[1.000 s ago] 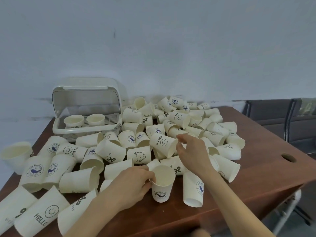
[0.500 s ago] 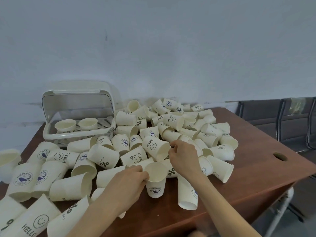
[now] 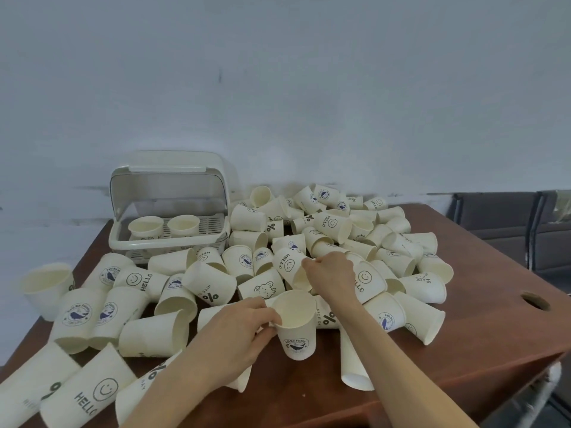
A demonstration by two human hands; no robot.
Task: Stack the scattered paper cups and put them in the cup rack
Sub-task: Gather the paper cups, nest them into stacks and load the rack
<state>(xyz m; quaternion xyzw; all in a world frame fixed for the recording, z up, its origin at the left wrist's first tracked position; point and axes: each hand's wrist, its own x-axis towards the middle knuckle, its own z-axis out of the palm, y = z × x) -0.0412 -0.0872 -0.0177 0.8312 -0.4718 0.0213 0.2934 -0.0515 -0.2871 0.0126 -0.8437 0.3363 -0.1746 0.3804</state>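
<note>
Cup rack [image 3: 167, 239] is sitting at ten o'clock on the table [image 3: 482, 329]; scattered cups [image 3: 364, 242] are lying toward one o'clock of it.

**A:** What of the person is in view above the cup-strewn table?

**B:** Two bare forearms and two hands. The left hand [image 3: 238, 332] and the right hand [image 3: 332, 274] both show knuckles and short, unpainted nails.

**A:** Anything worn behind the fingers?

**B:** Back from the fingers, the wrists carry no watch, band or bracelet, and the fingers no rings. The forearms run unsleeved to the lower edge of the view, and no cuff or fabric shows.
</note>
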